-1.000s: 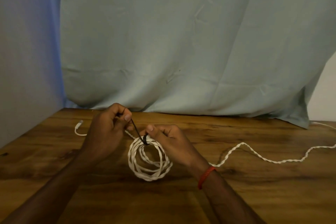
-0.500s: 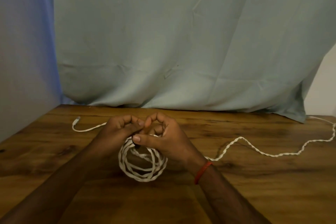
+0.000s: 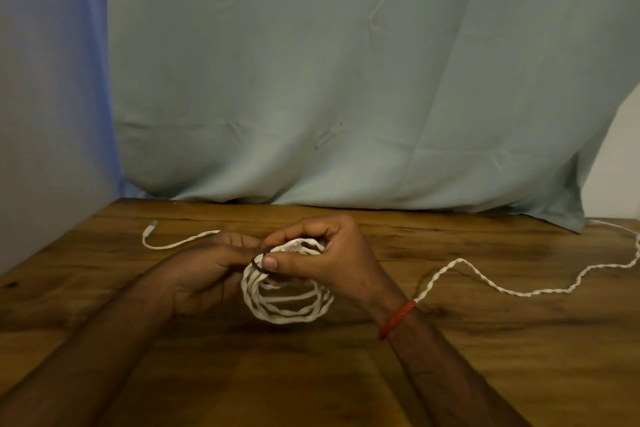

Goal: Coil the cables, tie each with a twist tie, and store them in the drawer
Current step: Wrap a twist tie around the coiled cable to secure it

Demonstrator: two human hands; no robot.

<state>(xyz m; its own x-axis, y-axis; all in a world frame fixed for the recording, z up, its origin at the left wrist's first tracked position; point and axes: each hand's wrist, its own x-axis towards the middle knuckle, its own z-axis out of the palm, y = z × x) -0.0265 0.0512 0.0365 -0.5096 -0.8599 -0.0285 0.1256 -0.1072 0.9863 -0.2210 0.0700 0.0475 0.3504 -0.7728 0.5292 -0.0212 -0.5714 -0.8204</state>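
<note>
Coil (image 3: pixel 294 318) apparently tilted, far edge up

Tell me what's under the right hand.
The top of the white cable coil, which the right hand grips. Its thumb pins a black twist tie to the coil. The palm covers the coil's upper right part; the tie's ends are hidden too.
</note>
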